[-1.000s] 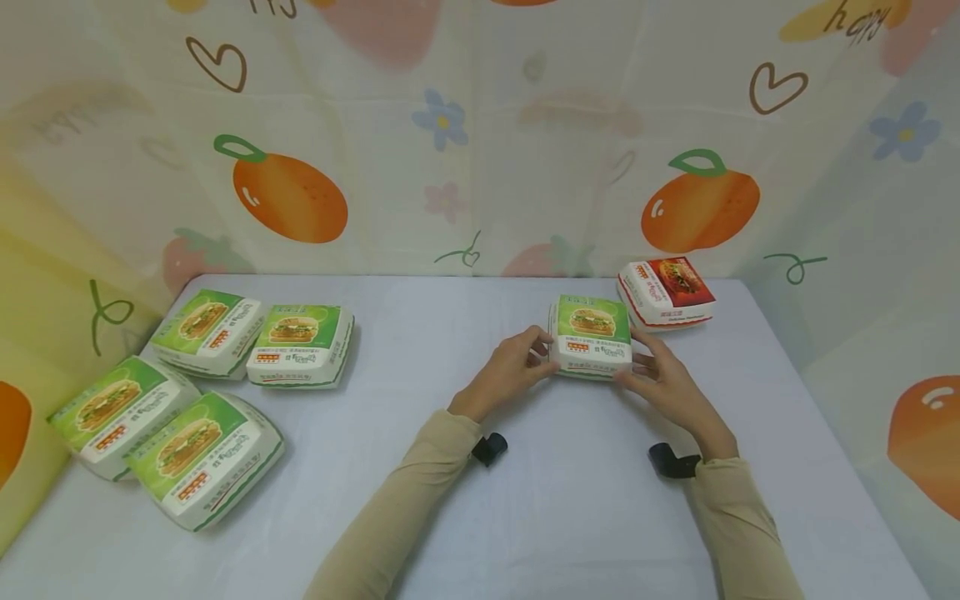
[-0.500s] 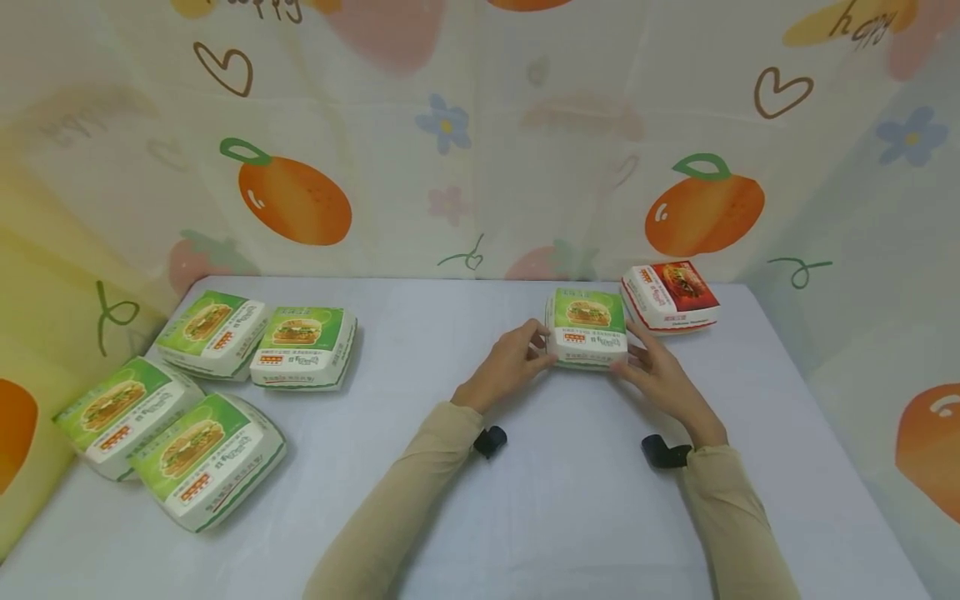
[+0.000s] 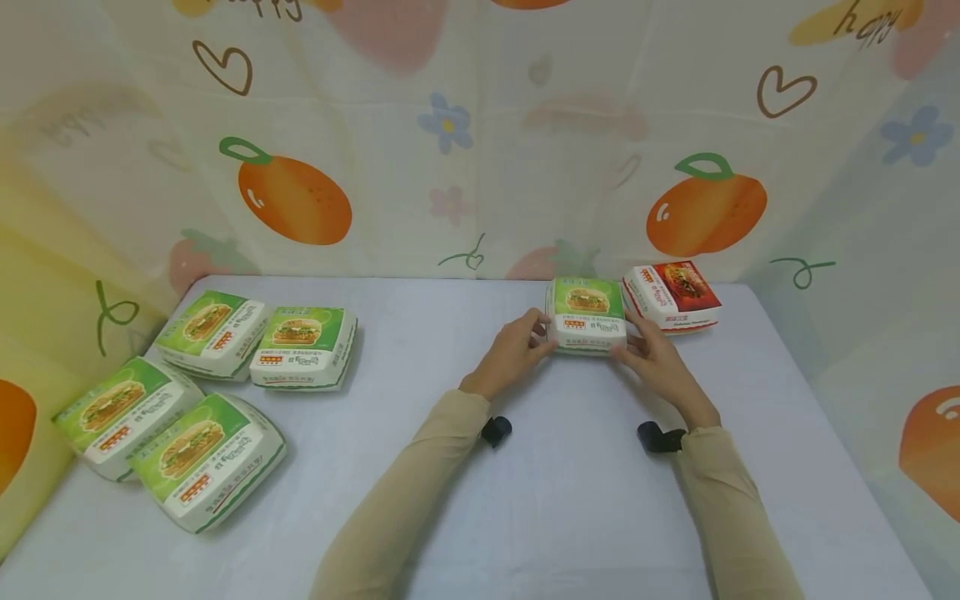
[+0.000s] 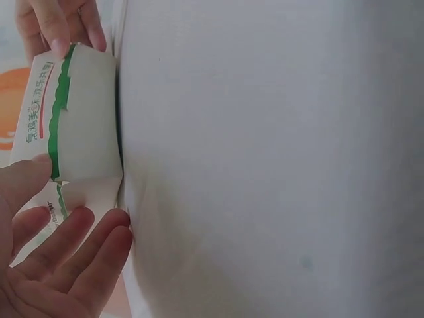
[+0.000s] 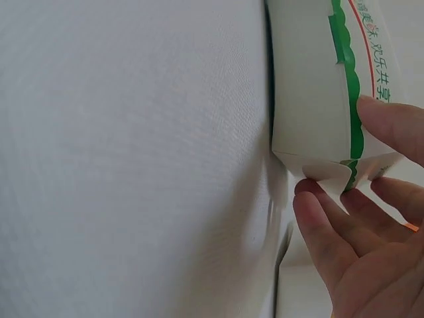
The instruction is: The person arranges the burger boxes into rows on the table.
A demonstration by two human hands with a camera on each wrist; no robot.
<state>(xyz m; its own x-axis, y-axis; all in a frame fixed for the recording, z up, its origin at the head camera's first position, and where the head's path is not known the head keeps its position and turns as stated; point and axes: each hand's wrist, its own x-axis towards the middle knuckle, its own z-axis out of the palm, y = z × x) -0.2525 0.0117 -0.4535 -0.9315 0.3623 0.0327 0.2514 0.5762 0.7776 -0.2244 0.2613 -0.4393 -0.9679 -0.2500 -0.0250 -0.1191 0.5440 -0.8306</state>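
A green-and-white burger box lies at the back right of the table, between both hands. My left hand holds its left side, thumb at the front corner and fingers along the side face. My right hand holds the opposite side the same way. Both wrist views show the box's white lower wall low over the cloth, with a thumb on the front face. Close to its right stands a red-and-white burger box, set at an angle behind my right fingers.
Several more green burger boxes, among them one box facing front and another box turned aslant, stand grouped at the left. A white cloth covers the table. A printed curtain rises along the back edge.
The green burger box has slid away from me toward the back edge, coming level with the red box. Both hands have moved back with it, keeping their hold.
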